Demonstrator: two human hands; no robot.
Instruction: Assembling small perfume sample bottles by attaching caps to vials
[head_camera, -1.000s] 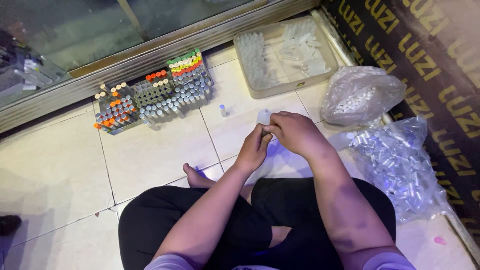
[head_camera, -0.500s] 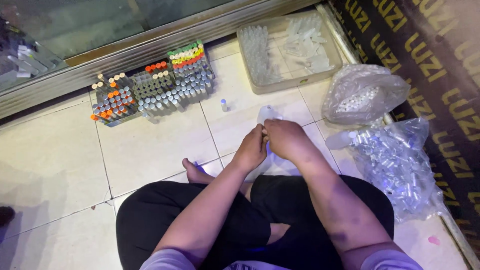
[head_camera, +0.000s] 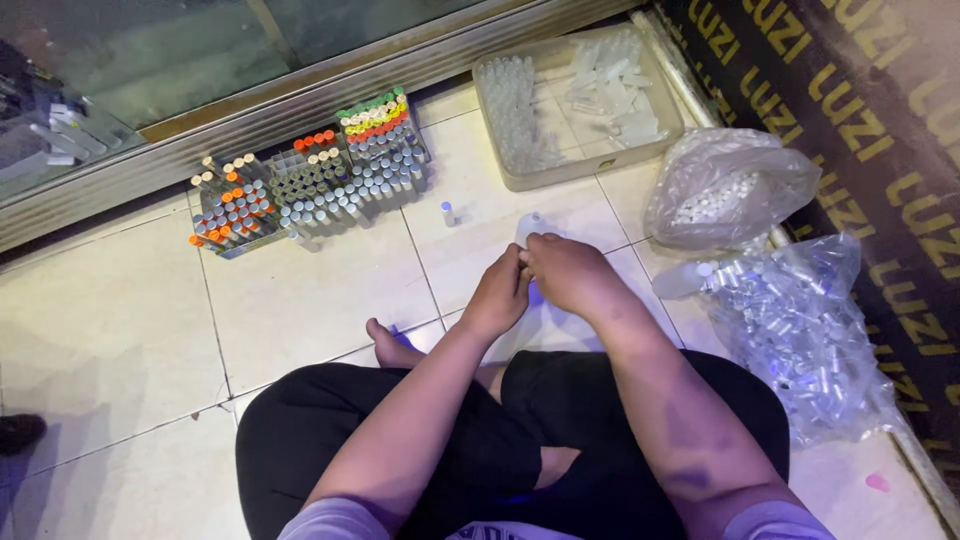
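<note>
Clear small bottle (head_camera: 531, 226) pinched between both hands, just above pale tile floor (head_camera: 300, 300), in front of crossed legs in black trousers (head_camera: 400, 440). Left hand (head_camera: 497, 298) curled, fingertips pressed together on bottle's lower side. Right hand (head_camera: 570, 272) closed over bottle from the right, fingers tight; only bottle's top edge visible, cap state not discernible. Hands touching each other at fingertips.

Single tiny vial (head_camera: 447, 213) upright on floor, just left of hands, apart from them. Vial racks (head_camera: 310, 180) farther left against metal door sill (head_camera: 300, 100), caps orange, white, green, yellow and grey. Shallow clear tray (head_camera: 500, 170) beyond hands, holding rows of clear vials and loose pieces. Two clear plastic bags to the right: upper bag (head_camera: 730, 185) with white caps, lower bag (head_camera: 800, 330) full of clear bottles, near right forearm. Bare foot (head_camera: 390, 345) visible below left hand. Dark shoe (head_camera: 18, 432) at far left edge.
</note>
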